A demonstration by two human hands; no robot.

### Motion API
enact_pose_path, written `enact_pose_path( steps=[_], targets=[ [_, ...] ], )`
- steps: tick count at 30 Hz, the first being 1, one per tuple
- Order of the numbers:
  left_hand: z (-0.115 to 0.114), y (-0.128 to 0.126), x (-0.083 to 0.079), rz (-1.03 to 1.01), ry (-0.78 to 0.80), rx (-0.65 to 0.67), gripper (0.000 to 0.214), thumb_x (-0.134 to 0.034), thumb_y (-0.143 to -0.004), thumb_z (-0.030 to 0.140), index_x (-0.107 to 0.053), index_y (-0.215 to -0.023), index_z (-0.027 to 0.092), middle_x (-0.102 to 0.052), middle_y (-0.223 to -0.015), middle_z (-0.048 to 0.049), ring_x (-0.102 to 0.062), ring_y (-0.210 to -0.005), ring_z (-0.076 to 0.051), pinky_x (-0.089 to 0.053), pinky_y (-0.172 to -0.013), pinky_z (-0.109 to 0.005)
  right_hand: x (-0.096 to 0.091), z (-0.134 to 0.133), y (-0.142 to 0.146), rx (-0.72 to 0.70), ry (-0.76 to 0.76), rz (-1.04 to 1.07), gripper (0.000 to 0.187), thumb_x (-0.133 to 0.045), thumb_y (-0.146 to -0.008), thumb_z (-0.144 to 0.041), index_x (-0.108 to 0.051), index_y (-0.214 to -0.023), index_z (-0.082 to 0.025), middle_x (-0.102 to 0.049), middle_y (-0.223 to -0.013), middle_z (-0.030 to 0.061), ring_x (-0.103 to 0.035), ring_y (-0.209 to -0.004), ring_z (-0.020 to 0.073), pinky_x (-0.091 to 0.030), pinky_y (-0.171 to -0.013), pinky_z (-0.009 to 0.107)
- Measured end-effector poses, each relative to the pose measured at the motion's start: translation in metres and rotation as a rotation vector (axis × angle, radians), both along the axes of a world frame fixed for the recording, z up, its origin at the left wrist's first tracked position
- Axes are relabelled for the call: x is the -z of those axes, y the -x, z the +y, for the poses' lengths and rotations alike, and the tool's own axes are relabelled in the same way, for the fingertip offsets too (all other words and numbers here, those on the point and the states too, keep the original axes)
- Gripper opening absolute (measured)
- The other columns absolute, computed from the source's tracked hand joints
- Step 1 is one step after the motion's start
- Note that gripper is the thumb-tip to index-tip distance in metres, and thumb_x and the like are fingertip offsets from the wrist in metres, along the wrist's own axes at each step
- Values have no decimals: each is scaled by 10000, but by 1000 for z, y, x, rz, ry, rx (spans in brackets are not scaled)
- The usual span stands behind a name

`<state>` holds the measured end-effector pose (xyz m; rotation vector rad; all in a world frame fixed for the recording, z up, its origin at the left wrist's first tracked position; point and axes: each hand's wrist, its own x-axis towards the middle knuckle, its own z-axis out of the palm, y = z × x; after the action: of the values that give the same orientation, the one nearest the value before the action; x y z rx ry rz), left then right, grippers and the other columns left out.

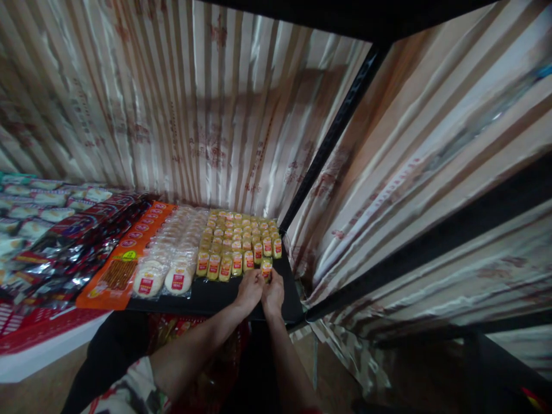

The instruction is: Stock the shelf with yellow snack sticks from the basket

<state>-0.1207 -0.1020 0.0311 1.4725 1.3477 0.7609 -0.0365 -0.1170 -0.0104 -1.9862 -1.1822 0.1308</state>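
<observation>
- Small packet (266, 267) is being gripped between the fingertips of both hands: left edge by the closed, bunched left fingers, right edge by the right thumb and fingers.
- Packet: yellow-gold, clear shiny wrap, pale top, red label patch facing the wearer; print too small to be read. It is being held upright, slightly tilted.
- Location: above the black shelf (290, 282), near its right end, just in front of the yellow rows; contact with the shelf cannot be told.
- Left hand (250, 288) is being held knuckles up, fingers curled in, wrist angled to the right.
- Right hand (273, 293) is being held close beside it, back of the hand up, fingers bent around the packet's lower right.
- Left forearm is being stretched diagonally from the lower left, patterned sleeve (131, 392) above it; right forearm is being extended from below, more steeply.
- Matching yellow packets (237, 263) are being lined up in rows behind and left.
- Further left, round white packs (179, 279), then an orange bag (150, 224), are being displayed.
- Shelf is being backed by a striped curtain (172, 86).
</observation>
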Motion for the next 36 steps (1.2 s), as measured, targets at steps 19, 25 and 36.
enact_pose_path(
  steps=[19, 25, 36],
  targets=[
    [15, 9, -3, 112, -62, -5, 297, -423, -811, 106, -639, -1006, 163, -634, -1119, -88, -553, -1064, -163, -401, -976, -282, 3, 16, 4, -53, -87, 142, 499, -446, -806, -429, -579, -1149, -91, -594, -998, 165, -581, -848, 224, -512, -725, 343],
    [15, 8, -1, 116, -43, -25, 279, -446, -798, 92, -647, -966, 188, -637, -1074, -66, -556, -1031, -147, -421, -939, -265, 4, 16, 7, -85, -119, 164, 462, -441, -804, -350, -552, -1182, -110, -566, -1064, 167, -581, -856, 209, -528, -738, 347],
    [11, 7, -7, 146, -49, 2, 264, -441, -815, 138, -650, -977, 148, -639, -1078, -104, -574, -1016, -166, -431, -909, -269, 11, 17, 8, -87, -147, 192, 496, -440, -788, -313, -514, -1229, -97, -524, -1172, 197, -585, -909, 215, -528, -785, 374]
  ],
)
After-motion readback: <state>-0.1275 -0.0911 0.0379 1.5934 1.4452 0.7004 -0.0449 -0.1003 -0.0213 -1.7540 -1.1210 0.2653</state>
